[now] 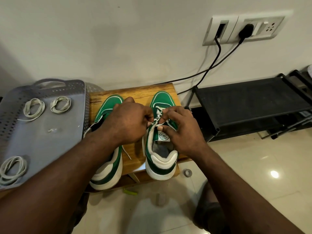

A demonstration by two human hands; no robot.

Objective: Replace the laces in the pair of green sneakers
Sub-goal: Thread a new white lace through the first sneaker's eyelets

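While bent over a small wooden table [140,92], pinching the white lace [158,114] of the right sneaker [162,100] with both hands. Left hand [128,122] curled on a strand from the left side of the eyelets. Right hand [182,130] curled on a strand from the right side, thumb against the tongue.

Set side by side with toes toward the far edge and heels over the near edge: the right sneaker by the table's right edge, and the left sneaker [111,103] nearer the left edge, partly hidden under the left forearm. Between the two shoes, on the wood, a loose lace end [126,152].

Just beside the left edge, a grey perforated tray [50,142] carrying three coiled pale laces: two at its far end [33,107] [61,103] and one at its near left corner [12,168].

Past the right edge, on the tiled floor, a black shoe rack [253,102] against the wall. Above it, a wall socket [244,29] with two black cables [217,54] plugged in. On the floor by the near right corner, a small roll of tape [187,173].
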